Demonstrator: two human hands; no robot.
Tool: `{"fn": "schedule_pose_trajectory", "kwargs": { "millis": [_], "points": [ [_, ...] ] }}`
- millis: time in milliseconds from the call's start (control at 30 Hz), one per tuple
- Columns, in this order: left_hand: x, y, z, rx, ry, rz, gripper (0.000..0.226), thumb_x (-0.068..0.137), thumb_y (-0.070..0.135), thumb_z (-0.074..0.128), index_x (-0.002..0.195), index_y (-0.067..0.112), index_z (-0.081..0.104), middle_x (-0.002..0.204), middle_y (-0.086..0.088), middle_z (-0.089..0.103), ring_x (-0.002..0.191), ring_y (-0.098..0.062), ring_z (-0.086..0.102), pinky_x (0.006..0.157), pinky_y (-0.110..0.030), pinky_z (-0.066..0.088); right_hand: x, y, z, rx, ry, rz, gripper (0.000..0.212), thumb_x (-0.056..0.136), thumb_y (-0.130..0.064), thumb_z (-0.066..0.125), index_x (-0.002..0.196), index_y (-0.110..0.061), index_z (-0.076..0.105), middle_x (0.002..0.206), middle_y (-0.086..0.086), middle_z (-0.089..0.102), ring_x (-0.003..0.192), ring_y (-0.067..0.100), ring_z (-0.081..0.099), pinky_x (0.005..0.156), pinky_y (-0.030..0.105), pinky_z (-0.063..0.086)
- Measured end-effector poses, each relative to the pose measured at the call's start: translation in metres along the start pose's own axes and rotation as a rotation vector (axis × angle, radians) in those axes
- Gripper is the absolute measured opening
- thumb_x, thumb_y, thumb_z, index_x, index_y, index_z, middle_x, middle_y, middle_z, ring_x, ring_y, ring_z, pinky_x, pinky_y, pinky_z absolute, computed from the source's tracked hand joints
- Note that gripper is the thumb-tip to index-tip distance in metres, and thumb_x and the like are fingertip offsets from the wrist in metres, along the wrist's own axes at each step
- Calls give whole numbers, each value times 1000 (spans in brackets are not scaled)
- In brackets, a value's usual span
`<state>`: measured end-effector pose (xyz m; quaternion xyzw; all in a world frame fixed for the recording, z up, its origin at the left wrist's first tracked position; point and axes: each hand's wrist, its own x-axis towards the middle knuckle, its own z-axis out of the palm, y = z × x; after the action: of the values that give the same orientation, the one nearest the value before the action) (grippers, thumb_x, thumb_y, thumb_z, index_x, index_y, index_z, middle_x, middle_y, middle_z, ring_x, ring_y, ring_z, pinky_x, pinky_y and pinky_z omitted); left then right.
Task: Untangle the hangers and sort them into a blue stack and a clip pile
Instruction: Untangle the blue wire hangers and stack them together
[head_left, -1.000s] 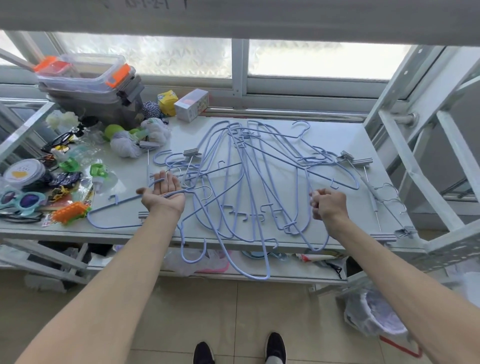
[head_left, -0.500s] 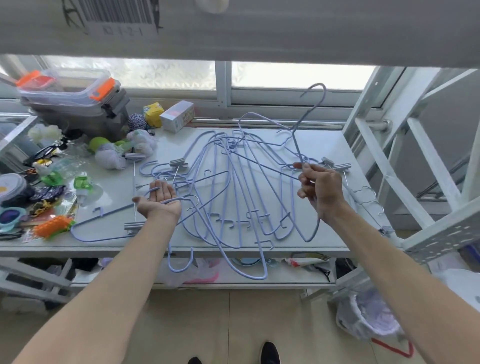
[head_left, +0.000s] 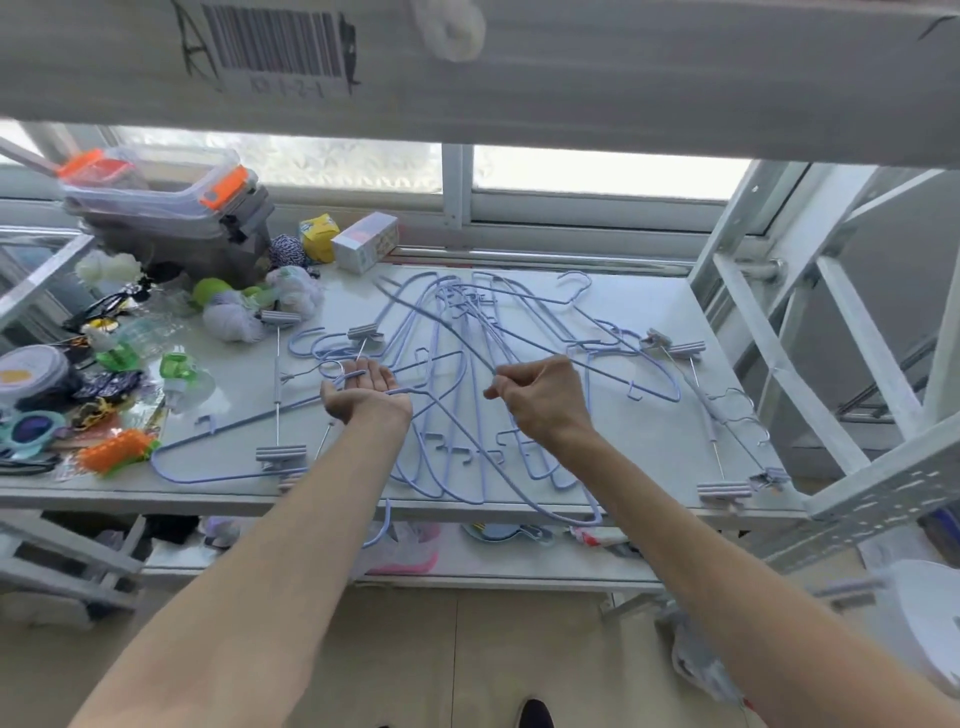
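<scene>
A tangle of blue wire hangers (head_left: 467, 364) covers the middle of the white table (head_left: 649, 301). My right hand (head_left: 543, 397) grips one blue hanger (head_left: 649, 387) by its wire, just above the tangle. My left hand (head_left: 363, 389) is palm up at the tangle's left edge, its fingers hooked under another blue hanger's wire. Metal clip hangers (head_left: 691, 358) lie along the right side of the table. More clip hangers (head_left: 280, 452) lie at the left, crossed with a blue hanger (head_left: 218, 462).
Clutter fills the table's left end: stacked plastic boxes (head_left: 166, 208), small cartons (head_left: 363, 241), sunglasses (head_left: 31, 428), toys. A white ladder frame (head_left: 810, 364) stands close on the right. An overhead shelf (head_left: 519, 67) spans the top. Below the table is a lower shelf (head_left: 493, 571).
My right hand has come down and to the left with its blue hanger, whose hook no longer stands up. My left hand stays in place at the tangle's left edge.
</scene>
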<state>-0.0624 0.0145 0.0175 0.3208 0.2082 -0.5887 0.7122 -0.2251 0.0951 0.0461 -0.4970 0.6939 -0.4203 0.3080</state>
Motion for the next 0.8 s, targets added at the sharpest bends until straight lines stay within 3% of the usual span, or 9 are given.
{"fn": "schedule_pose_trajectory", "kwargs": {
  "millis": [133, 233, 333, 467, 533, 633, 800],
  "points": [
    [1, 2, 1, 11, 6, 13, 46, 100, 45, 29, 90, 10, 58, 93, -5, 62, 99, -21, 60, 83, -27, 46, -14, 12, 24, -182, -66, -52, 21, 79, -13, 60, 86, 4, 71, 75, 11, 74, 68, 17, 72, 63, 37, 60],
    [5, 5, -1, 20, 16, 2, 43, 98, 45, 36, 102, 7, 53, 108, -11, 59, 104, -23, 61, 86, -29, 45, -25, 18, 31, -266, -109, -61, 22, 82, -15, 61, 95, -5, 75, 87, 6, 76, 75, 14, 72, 71, 31, 59],
    [6, 6, -4, 41, 45, -14, 39, 95, 46, 40, 91, 8, 49, 100, -10, 60, 95, -23, 61, 84, -29, 47, -34, 23, 35, -248, -106, -53, 24, 85, -17, 61, 103, -10, 75, 83, 4, 76, 69, 11, 71, 68, 28, 58],
    [3, 4, -11, 79, 97, -40, 46, 96, 50, 35, 79, 9, 46, 90, -13, 63, 91, -26, 63, 91, -32, 49, -37, 30, 38, -271, -119, -52, 23, 87, -19, 58, 84, -4, 75, 65, 6, 71, 60, 16, 65, 62, 33, 55],
    [2, 3, -12, 55, 108, -38, 46, 97, 49, 32, 78, 9, 47, 88, -13, 64, 82, -24, 64, 83, -31, 50, -39, 33, 38, -290, -141, -47, 24, 88, -21, 56, 84, -5, 73, 59, 6, 65, 57, 20, 59, 62, 32, 51],
    [-1, 3, -11, 34, 110, -18, 47, 99, 45, 30, 73, 9, 47, 78, -11, 62, 69, -21, 62, 69, -29, 48, -41, 37, 39, -297, -182, -48, 26, 89, -28, 57, 100, -11, 74, 65, 2, 67, 72, 24, 65, 70, 32, 53],
    [5, 5, -11, 69, 125, 14, 44, 99, 47, 30, 76, 12, 44, 84, -11, 65, 72, -22, 63, 60, -26, 45, -42, 37, 45, -282, -286, -48, 32, 83, -27, 67, 103, -2, 70, 72, 12, 69, 74, 25, 66, 77, 38, 54]
  ]
}}
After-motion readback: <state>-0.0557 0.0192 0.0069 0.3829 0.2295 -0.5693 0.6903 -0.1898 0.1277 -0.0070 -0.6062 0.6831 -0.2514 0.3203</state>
